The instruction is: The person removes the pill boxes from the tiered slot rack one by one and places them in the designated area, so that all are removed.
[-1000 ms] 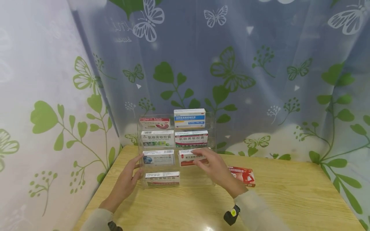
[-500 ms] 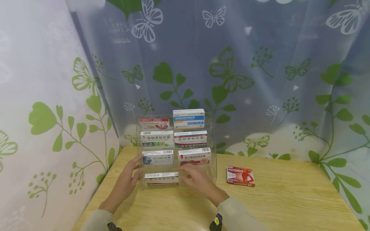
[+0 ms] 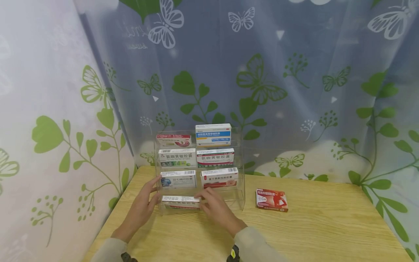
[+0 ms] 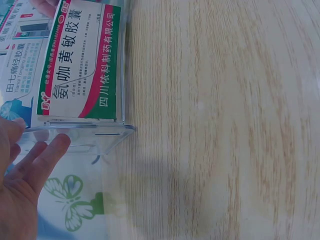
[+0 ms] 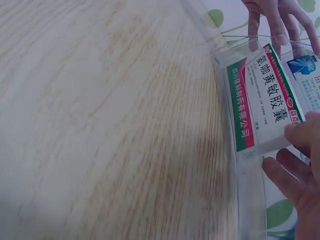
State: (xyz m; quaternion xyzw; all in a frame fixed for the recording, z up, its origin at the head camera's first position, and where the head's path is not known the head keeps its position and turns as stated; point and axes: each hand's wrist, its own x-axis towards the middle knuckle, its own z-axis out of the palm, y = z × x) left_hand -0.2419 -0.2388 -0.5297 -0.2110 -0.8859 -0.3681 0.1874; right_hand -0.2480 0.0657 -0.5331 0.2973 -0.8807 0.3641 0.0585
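A clear acrylic tiered rack stands on the table, holding medicine boxes in two columns. My left hand rests against its left side, fingers extended along the clear side panel. On the lowest tier at left lies a white, green and red medicine box. My right hand pinches the right end of this box; in the right wrist view the thumb lies on its corner. The tier above carries a blue-and-white box and a red-and-white box.
A red medicine box lies flat on the wooden table right of the rack. Higher tiers hold several boxes, including a tall blue-and-white one. A patterned curtain hangs close behind.
My right hand has moved from the red-and-white box down and left to the lowest box, which has shifted slightly left. The left hand stays at the rack's side.
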